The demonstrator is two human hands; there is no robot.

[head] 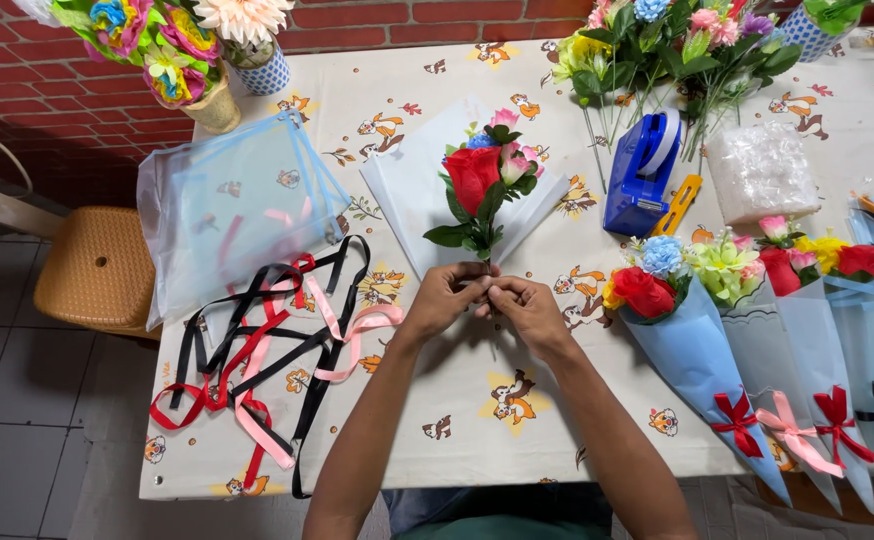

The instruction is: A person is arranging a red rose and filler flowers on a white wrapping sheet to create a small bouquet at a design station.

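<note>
Your left hand and right hand meet, both pinching the stems of the posy, which stands straight up and away from you. Behind the posy lies pale wrapping paper; right of it a blue tape dispenser; left, clear sleeves.

Florist's worktable: wrapped bouquets; ribbons
</note>
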